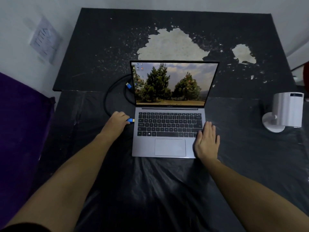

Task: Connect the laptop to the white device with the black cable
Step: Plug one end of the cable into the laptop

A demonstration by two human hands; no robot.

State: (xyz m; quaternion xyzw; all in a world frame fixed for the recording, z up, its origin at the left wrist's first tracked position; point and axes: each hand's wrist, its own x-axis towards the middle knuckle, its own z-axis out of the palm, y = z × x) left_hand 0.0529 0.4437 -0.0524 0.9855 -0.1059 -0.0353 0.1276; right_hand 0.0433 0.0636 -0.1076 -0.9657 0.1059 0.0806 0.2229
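Note:
A grey laptop [169, 148] stands open in the middle of the table, its screen showing trees. A black cable [107, 96] loops on the table to the left of it. My left hand [117, 120] grips one blue plug with a gold tip [131, 120], held just off the laptop's left edge. The cable's other blue plug [128, 85] lies loose beside the screen. My right hand [207, 141] rests flat on the laptop's right palm rest, fingers spread. The white device [286, 111], a cylinder on a round stand, sits at the far right, apart from the cable.
The table [242, 148] is covered with shiny black plastic sheet. Behind it is a dark board [103, 39] with peeled pale patches. A purple cloth [20, 123] lies at the left. A paper [45, 40] hangs on the white wall.

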